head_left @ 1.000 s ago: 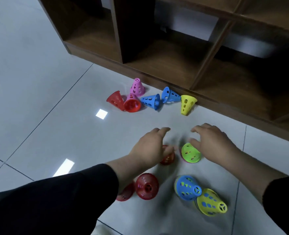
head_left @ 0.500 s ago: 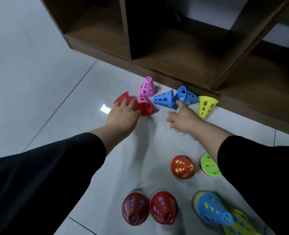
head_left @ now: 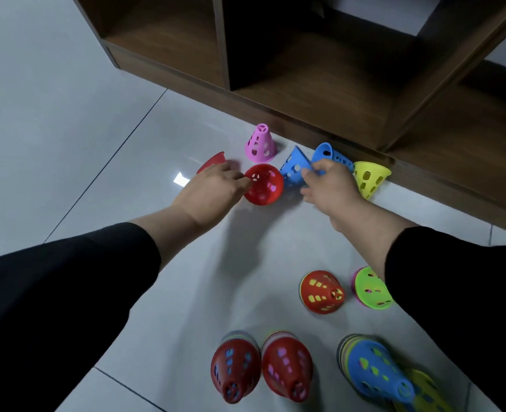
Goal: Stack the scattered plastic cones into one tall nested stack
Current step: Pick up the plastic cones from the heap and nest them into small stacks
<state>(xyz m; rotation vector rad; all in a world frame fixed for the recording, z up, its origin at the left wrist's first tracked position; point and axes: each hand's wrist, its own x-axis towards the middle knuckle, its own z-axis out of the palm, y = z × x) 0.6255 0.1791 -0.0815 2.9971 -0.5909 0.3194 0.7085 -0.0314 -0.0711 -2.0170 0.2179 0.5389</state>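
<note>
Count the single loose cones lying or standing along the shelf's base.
6: red cone behind the left hand, pink cone upright, red one at the left fingers, two blue by the right hand, yellow rightmost. Hands may hide more.

Pale grey glossy floor tiles (head_left: 52, 120) crossed by thin dark grout lines, marked by a small bright light reflection (head_left: 181, 179); behind, a dark brown wooden open-compartment shelf unit (head_left: 320, 69) standing on the floor

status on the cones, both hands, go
Left hand grips a red cone. Right hand pinches a blue cone. Pink cone upright behind them; nothing blocking.
</note>
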